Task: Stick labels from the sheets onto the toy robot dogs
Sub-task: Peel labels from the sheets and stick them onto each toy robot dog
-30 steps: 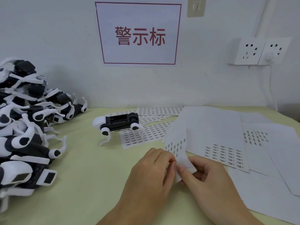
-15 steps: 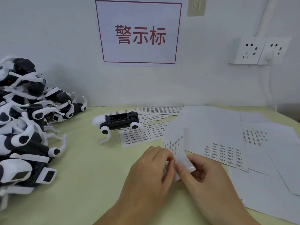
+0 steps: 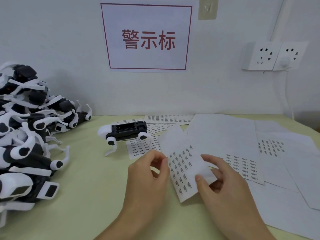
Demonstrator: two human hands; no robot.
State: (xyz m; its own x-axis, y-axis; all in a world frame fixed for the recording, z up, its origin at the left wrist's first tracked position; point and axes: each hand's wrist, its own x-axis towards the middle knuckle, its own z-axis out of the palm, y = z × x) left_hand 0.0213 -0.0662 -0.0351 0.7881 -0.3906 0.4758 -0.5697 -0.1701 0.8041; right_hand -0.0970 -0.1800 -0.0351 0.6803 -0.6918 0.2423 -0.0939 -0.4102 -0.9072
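Piled toy dogs left — spare sheets right

A pale yellow-green worktop stands against a white wall bearing a red-bordered paper sign with red Chinese characters, a beige plate above its right corner, and a double white socket with one plug in.

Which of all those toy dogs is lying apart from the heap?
The lone toy dog at the table's middle, belly up beside the label sheets. All the others are heaped in the pile at left.
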